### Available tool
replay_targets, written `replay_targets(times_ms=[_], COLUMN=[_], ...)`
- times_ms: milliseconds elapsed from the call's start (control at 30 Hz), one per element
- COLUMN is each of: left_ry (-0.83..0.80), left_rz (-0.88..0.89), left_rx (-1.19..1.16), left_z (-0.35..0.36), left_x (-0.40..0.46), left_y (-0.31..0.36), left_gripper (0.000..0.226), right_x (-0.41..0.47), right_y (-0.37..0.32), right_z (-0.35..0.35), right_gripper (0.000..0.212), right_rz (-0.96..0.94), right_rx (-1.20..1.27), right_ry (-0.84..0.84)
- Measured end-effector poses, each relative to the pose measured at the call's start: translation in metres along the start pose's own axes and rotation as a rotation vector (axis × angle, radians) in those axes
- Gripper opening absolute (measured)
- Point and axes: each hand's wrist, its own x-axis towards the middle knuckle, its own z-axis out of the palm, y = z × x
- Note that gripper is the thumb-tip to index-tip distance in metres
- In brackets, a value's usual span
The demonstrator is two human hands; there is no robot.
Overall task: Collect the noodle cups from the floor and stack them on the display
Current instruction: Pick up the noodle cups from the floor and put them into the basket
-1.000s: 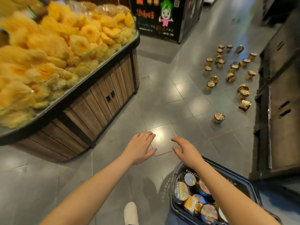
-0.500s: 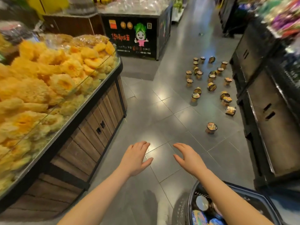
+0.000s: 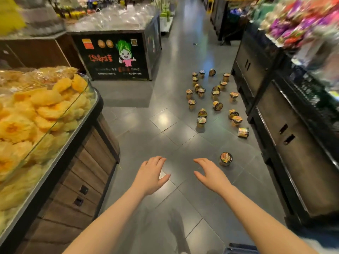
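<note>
My left hand (image 3: 151, 174) and right hand (image 3: 211, 174) are out in front, fingers wide, holding nothing. The basket I saw under my right arm before is gone from view. The noodle cups (image 3: 207, 96) lie on the floor (image 3: 165, 136) ahead. One cup (image 3: 226, 159) now sits just beside my right hand.

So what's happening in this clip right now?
A person stands in a shop aisle with both hands out in front, left hand and right hand open and holding nothing. Many noodle cups lie scattered on the grey tiled floor ahead, some upright, some tipped over. The nearest cup stands just beyond the right hand, untouched.
</note>
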Motion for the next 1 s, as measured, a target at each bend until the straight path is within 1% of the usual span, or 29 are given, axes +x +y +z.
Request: replay_targets(times_ms=[200,367,600,733,833,900,1000], left_ry=[-0.027,-0.048,-0.066,-0.115,-0.147,-0.153,-0.144], left_rz=[0.125,0.268,0.439,0.477,0.526,0.548,0.548], left_rx=[-0.009,0.034,0.059,0.044,0.035,0.053,0.052], left_z=[-0.005,-0.002,-0.016,-0.008,0.009,0.02,0.035], left_x=[0.106,0.208,0.35,0.411,0.444,0.469,0.511], left_y=[-0.004,-0.02,-0.041,-0.041,-0.036,-0.029,-0.009], left_gripper=[0.076,0.076,0.078,0.079,0.073,0.067,0.07], right_x=[0.057,0.115,0.196,0.226,0.24,0.25,0.272], right_y=[0.036,0.068,0.099,0.122,0.148,0.17,0.214], right_z=[-0.032,-0.054,-0.091,-0.104,-0.112,-0.121,-0.137], right_gripper=[0.051,0.051,0.051,0.051,0.05,0.051,0.053], right_rz=[0.085,0.201,0.379,0.454,0.51,0.534,0.528], right_rx=[-0.012,-0.023,0.015,0.034,0.044,0.055,0.048], right_ry=[0.052,0.095,0.177,0.189,0.165,0.162,0.163])
